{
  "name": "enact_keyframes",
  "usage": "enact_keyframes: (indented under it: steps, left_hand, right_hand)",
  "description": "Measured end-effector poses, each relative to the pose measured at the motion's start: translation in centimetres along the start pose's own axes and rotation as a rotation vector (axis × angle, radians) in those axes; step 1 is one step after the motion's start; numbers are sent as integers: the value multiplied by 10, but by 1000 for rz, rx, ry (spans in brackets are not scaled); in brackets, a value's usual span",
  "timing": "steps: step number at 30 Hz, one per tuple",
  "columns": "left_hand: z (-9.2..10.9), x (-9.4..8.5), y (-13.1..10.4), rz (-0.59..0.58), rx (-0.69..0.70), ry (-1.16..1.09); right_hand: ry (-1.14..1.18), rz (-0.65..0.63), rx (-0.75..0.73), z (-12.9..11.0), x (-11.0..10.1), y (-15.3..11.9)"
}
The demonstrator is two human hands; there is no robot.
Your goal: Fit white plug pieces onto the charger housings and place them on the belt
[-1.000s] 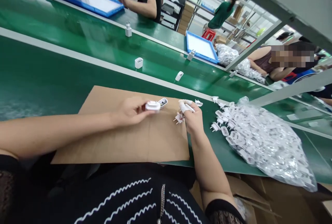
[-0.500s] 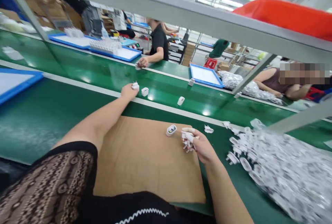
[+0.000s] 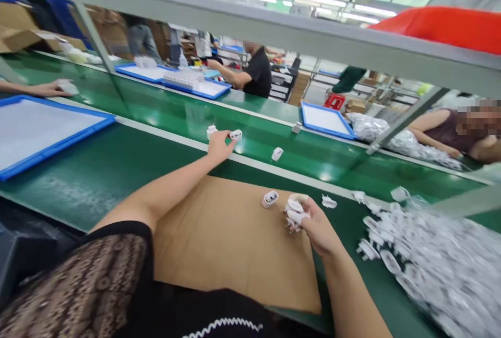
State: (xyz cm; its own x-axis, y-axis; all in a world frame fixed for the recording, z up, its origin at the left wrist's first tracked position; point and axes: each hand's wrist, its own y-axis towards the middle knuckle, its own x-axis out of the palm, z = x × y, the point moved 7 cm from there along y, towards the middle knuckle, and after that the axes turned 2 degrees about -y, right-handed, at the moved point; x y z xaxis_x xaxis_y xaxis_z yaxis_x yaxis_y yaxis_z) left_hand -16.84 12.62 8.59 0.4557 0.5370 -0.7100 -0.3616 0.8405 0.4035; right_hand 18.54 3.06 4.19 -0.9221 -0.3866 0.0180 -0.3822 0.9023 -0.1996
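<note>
My left hand (image 3: 219, 147) reaches over the far strip, its thumb and fingers closed on a white charger housing (image 3: 236, 135) with an open end. Just behind that hand a white charger with pins (image 3: 211, 130) stands on the green surface. My right hand (image 3: 313, 223), with covers on its fingertips, is closed round several white plug caps with pins (image 3: 294, 214). Beside it on the cardboard sheet (image 3: 235, 244) stands another charger housing (image 3: 270, 199), its inner parts showing. One more housing (image 3: 277, 154) sits on the far green lane.
A heap of plug caps in clear plastic (image 3: 442, 270) lies at the right, with a loose plug cap (image 3: 329, 202) nearer. A blue-rimmed tray (image 3: 58, 113) is at the left, where another person's hand (image 3: 49, 88) holds a white piece. A shelf beam (image 3: 250, 20) crosses above; co-workers sit opposite.
My left hand has let go of the white charger with pins and moved right to take hold of the open housing. The view has swung left; my right hand still holds the plug caps.
</note>
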Motion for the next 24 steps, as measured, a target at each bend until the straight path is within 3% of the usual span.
enact_keyframes:
  steps: [4, 8, 11, 16, 20, 24]
  left_hand:
    - [58, -13, -72, -63, 228, -289]
    - [95, 0, -154, -451, 434, -552]
    - [104, 18, -194, -601, 533, -619]
    - [93, 46, -204, -666, 480, -556]
    - [87, 53, -200, -694, 424, -612]
    - [87, 56, -199, -718, 427, -684]
  right_hand:
    - [-92, 110, -87, -6, -6, 3]
    - [-128, 135, -142, -4, -14, 11]
    - [-198, 52, -190, -5, -11, 9]
    - [-376, 26, -268, -10, -5, 1]
    - [-539, 52, -424, -28, 3, -11]
    - [-917, 34, -595, -42, 17, -30]
